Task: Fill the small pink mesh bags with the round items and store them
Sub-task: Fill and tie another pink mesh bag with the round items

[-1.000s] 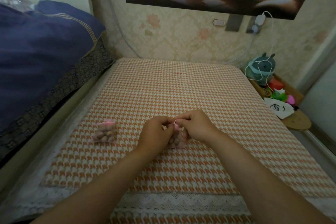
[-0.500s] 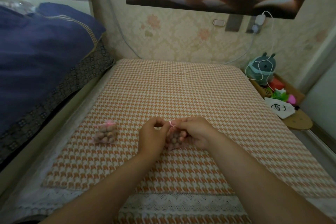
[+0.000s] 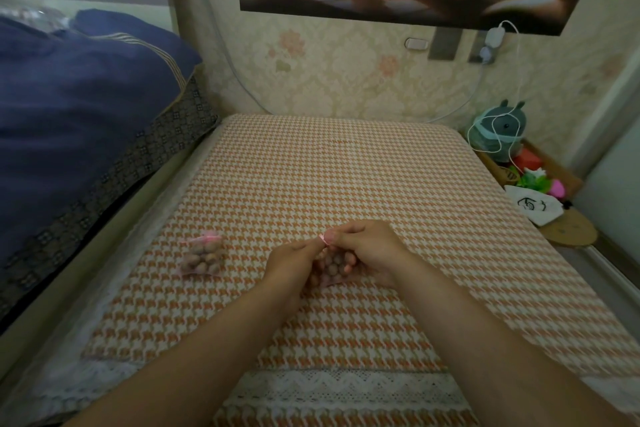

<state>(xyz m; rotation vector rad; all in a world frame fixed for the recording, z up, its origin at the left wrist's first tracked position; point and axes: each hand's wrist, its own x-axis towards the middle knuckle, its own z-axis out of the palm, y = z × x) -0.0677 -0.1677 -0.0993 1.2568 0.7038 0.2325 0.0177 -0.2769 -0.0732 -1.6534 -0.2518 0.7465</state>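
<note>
A small pink mesh bag (image 3: pixel 333 266) full of brown round items sits between my two hands on the orange houndstooth table cover (image 3: pixel 346 177). My left hand (image 3: pixel 289 267) pinches the pink drawstring at the bag's top from the left. My right hand (image 3: pixel 367 250) grips the bag's neck and the pink string end from the right, its fingers curled around the bag. A second filled pink mesh bag (image 3: pixel 202 255), tied shut with a pink string, lies flat on the cover to the left of my hands.
A dark blue quilt (image 3: pixel 76 107) is piled on the bed at left. At the right edge a low shelf holds a grey-green plush (image 3: pixel 502 128) with a white cable, a white pouch (image 3: pixel 531 206) and small coloured toys. A lace trim runs along the near edge.
My hands have shifted slightly right and away from me with the bag. The bag's body now shows more between the hands. The tied bag at left has not moved.
</note>
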